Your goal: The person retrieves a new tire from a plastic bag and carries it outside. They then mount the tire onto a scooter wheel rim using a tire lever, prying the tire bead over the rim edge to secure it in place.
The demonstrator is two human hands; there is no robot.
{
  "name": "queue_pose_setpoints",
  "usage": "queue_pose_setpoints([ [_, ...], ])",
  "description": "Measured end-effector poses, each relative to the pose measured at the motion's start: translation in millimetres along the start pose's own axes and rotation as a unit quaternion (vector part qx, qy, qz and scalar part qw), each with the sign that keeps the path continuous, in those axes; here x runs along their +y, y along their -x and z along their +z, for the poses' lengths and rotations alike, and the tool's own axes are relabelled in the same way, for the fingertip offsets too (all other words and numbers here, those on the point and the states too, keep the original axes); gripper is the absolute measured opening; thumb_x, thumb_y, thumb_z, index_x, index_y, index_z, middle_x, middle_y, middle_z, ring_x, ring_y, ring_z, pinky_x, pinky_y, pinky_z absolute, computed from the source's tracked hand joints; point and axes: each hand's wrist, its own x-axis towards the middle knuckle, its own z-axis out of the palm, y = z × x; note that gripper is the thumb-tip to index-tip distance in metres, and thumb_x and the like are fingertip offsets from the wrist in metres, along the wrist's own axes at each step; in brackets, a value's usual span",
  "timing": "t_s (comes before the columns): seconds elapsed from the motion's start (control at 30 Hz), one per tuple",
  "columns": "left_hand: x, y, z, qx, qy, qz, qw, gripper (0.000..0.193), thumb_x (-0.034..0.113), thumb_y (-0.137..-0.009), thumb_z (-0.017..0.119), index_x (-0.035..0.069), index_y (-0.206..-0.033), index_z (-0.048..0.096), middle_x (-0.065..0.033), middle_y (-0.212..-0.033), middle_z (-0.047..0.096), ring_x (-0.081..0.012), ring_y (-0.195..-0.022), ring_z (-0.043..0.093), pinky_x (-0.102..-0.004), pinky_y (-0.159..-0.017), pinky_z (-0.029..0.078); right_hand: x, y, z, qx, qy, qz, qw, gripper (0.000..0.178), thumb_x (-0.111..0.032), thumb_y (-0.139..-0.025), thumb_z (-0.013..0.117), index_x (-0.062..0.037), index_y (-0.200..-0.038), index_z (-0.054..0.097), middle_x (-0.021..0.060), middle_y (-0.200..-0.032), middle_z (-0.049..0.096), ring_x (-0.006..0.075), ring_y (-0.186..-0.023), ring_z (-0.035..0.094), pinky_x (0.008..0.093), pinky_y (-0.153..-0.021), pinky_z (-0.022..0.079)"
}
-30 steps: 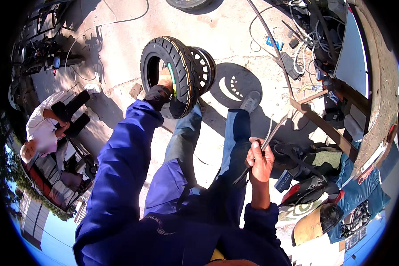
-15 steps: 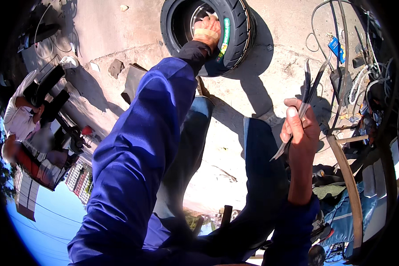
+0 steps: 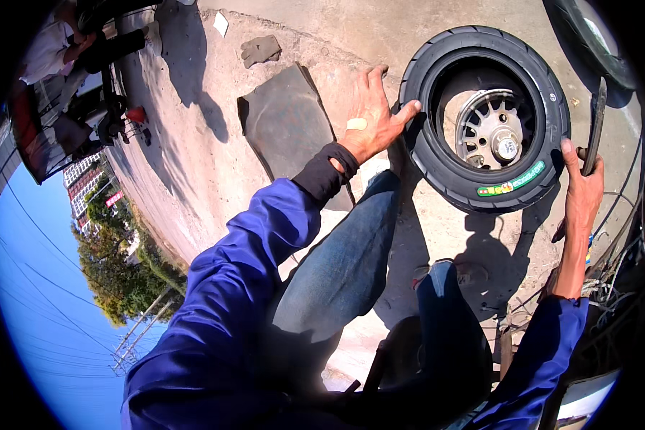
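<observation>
A black tyre (image 3: 437, 168) with a green and yellow label lies in front of me, its opening turned up. A grey metal wheel rim (image 3: 473, 132) with a hub shows inside it. My left hand (image 3: 375, 118) is at the tyre's left side, fingers spread, the thumb against or very near the tread; a plaster is on its wrist. At the tyre's right side, my right hand (image 3: 584, 186) is closed around dark, flat tyre levers (image 3: 597, 122), which point up and away. Its thumb is at the tyre's edge; whether it presses the rubber I cannot tell.
A dark rubber mat (image 3: 287, 118) lies left of the tyre, with a flat grey scrap (image 3: 260, 51) beyond it. Another tyre (image 3: 598, 43) is at the upper right. Cables and clutter (image 3: 616, 279) lie right of my forearm. A seated person (image 3: 57, 50) is at the far left.
My left hand has come out of the tyre's opening to its left side and spread. The tyre, tilted before, now shows its opening and rim. My right hand, still holding the levers, is beside it.
</observation>
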Motion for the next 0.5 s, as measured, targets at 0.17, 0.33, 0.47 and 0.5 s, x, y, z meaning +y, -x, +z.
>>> queue_pose_setpoints([
  [0.17,14,25,24,-0.165,0.339,-0.282,0.882,0.095,0.053,-0.097,0.061,-0.013,-0.153,0.021,-0.0427,-0.145,0.045,-0.0495,-0.136,0.050,-0.0471,-0.116,0.039,-10,-25,29,0.000,0.086,-0.062,0.994,0.110,-0.075,-0.072,0.081,0.0106,-0.135,0.052,0.0261,-0.121,0.064,0.0350,-0.115,0.062,0.0418,-0.106,0.045],
  [0.33,-25,24,33,-0.161,0.361,-0.228,0.890,0.085,0.056,-0.101,0.057,-0.007,-0.152,0.032,-0.0360,-0.141,0.054,-0.0450,-0.134,0.054,-0.0479,-0.113,0.041,-29,-27,23,-0.118,0.008,-0.043,0.992,0.112,-0.067,-0.080,0.078,0.0096,-0.152,0.039,0.0286,-0.145,0.053,0.0363,-0.134,0.053,0.0417,-0.117,0.035],
  [0.47,-84,45,31,0.074,0.157,-0.263,0.949,0.064,0.044,-0.092,0.071,-0.002,-0.132,0.052,-0.0234,-0.127,0.054,-0.0403,-0.111,0.062,-0.0505,-0.096,0.050,-35,-24,22,-0.222,-0.098,-0.004,0.970,0.100,-0.062,-0.089,0.071,0.0066,-0.154,0.038,0.0246,-0.149,0.051,0.0334,-0.136,0.051,0.0406,-0.118,0.035],
  [0.5,-104,52,31,0.158,0.082,-0.250,0.952,0.061,0.039,-0.089,0.074,-0.002,-0.128,0.052,-0.0220,-0.123,0.053,-0.0406,-0.113,0.058,-0.0513,-0.094,0.049,-30,-27,22,-0.222,-0.103,-0.002,0.970,0.095,-0.060,-0.091,0.070,0.0058,-0.152,0.041,0.0221,-0.144,0.055,0.0307,-0.130,0.057,0.0388,-0.113,0.040],
])
